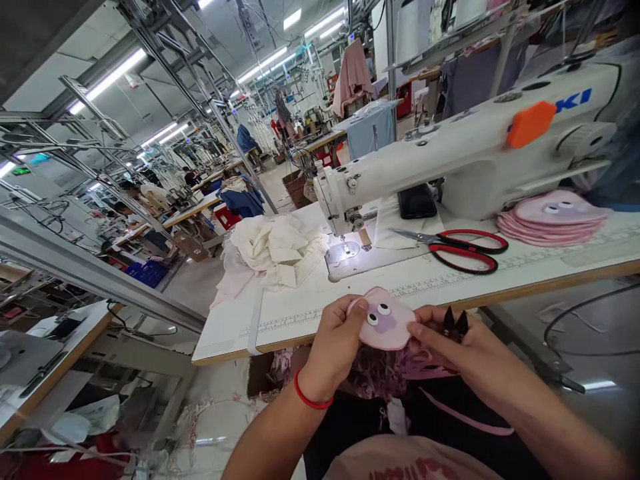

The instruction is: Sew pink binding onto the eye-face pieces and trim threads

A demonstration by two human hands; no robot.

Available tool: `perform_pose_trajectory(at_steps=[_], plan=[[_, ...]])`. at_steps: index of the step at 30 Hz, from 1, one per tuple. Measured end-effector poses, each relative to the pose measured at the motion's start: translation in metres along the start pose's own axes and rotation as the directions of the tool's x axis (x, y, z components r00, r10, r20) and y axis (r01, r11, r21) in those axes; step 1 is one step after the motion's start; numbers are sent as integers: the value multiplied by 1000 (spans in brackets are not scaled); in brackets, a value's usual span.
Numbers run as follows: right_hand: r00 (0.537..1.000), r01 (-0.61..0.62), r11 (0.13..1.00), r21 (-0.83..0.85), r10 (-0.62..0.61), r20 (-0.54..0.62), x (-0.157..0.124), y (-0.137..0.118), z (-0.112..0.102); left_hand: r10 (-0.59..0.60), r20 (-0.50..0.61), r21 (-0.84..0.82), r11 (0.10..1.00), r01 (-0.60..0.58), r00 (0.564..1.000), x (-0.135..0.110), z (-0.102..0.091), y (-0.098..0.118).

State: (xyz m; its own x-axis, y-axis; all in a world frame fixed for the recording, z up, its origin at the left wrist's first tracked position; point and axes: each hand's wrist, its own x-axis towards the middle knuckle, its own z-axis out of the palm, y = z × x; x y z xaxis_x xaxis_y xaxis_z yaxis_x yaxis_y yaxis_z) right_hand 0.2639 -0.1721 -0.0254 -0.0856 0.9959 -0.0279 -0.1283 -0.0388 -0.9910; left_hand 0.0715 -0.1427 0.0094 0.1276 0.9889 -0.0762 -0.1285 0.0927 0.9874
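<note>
A small pink fabric piece (397, 328) with two cartoon eyes on a lilac patch is held in front of the table's edge. My left hand (339, 335) pinches its left side, thumb on top. At its right side, my right hand (453, 347) grips the edge between thumb and fingers. Dark thread snips (455, 323) are tucked in the same right hand, with their two pointed tips sticking up; the rest is hidden by the hand. Beyond on the table, a stack of similar pink pieces (555, 219) lies at the right.
A white sewing machine (400, 170) stands across the table (295, 310), its needle area lit. Red-handled scissors (463, 248) and a black phone (417, 201) lie near its arm. Crumpled cream fabric (273, 243) is at the left. Pink scraps (373, 373) fill a box below.
</note>
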Motion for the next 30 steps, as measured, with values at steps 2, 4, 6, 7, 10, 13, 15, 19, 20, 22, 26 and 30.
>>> perform_pose_trajectory(at_steps=[2, 4, 6, 7, 10, 13, 15, 19, 20, 22, 26, 30], plan=[[1000, 25, 1000, 10, -24, -19, 0, -1, 1, -29, 4, -92, 995, 29, 1000, 0, -1, -2], [998, 47, 999, 0, -47, -28, 1, -2, 1, -62, 10, -142, 988, 63, 998, 0, -3, -3], [998, 60, 998, -27, -61, -34, 3, -2, 3, -108, 52, -137, 984, 114, 993, -1, -3, -5], [997, 60, 997, -39, -62, -39, 4, -2, 4, -129, 88, -124, 982, 140, 988, -1, -3, -5], [998, 42, 999, -32, -43, -51, 6, -3, 8, -165, 203, -90, 978, 187, 965, -2, -1, -4], [999, 31, 1000, 1, -31, -44, 5, -3, 11, -160, 294, -90, 977, 194, 942, -4, 3, -3], [997, 52, 999, -1, -52, -57, 2, -1, 11, -129, 291, -115, 979, 169, 948, -5, 5, -3], [996, 77, 992, -97, -82, -44, -8, 7, 11, -74, 214, -145, 984, 107, 974, -8, 7, -3], [996, 76, 991, -111, -81, -33, -11, 9, 12, -63, 215, -139, 986, 94, 975, -9, 8, -3], [995, 80, 991, -107, -86, -50, -15, 12, 15, -35, 212, -121, 991, 61, 977, -11, 9, -3], [984, 122, 984, -132, -137, -112, -17, 12, 22, 12, 146, -75, 997, -1, 989, -17, 11, -3], [944, 276, 937, -214, -306, -121, -17, 10, 24, 42, 145, -62, 998, -33, 989, -21, 11, -2]])
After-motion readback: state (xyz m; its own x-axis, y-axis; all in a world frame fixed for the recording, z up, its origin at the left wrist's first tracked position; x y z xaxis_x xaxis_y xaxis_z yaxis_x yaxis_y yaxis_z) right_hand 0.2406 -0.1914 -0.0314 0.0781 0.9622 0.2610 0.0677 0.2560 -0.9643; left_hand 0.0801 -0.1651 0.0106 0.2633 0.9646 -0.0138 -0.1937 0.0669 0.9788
